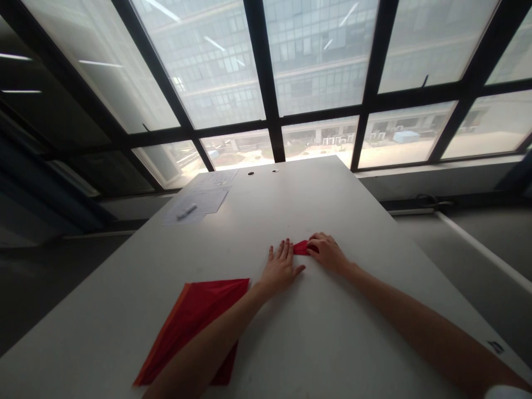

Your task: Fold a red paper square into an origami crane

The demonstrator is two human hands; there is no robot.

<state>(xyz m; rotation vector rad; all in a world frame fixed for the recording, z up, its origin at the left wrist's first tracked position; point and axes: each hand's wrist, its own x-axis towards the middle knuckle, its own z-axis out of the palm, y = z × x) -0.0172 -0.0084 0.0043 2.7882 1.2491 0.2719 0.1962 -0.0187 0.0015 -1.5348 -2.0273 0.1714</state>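
Note:
A small folded red paper piece [300, 247] lies on the white table between my two hands. My left hand [279, 271] rests flat at its left end, fingers stretched and thumb spread, palm down. At the right end, my right hand [326, 250] has bent fingers closed over the piece and hides part of it. Nearer to me, under my left forearm, lies a larger stack of red sheets [195, 310] with an orange strip along its left edge. My forearm covers the middle of that stack.
Printed papers [208, 197] with a marker-like stick [187, 211] on them lie at the table's far left. Two round holes [250, 173] sit near the far edge of the table [299, 194]. Dark-framed windows [320, 55] stand behind it. A pale pipe [482, 246] runs along the right.

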